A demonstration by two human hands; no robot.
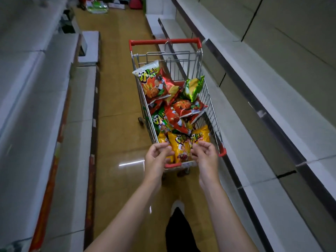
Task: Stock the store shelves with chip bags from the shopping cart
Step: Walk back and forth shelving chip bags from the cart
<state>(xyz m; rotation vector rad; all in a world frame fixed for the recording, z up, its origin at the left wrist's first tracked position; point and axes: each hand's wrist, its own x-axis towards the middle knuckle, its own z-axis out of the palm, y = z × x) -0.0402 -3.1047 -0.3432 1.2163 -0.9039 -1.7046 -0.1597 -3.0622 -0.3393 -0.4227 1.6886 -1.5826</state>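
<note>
Head view: whether the left hand (157,155) or right hand (205,153) touches the yellow chip bag (182,148) between them is unclear; both hover loosely curled. Shopping cart (209,99) holds red, green, yellow bags beside grey shelves (263,99).

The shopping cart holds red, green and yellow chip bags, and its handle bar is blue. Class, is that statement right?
Not quite. In the head view the shopping cart does hold red, green and yellow chip bags, but its handle bar is red, not blue.
</note>
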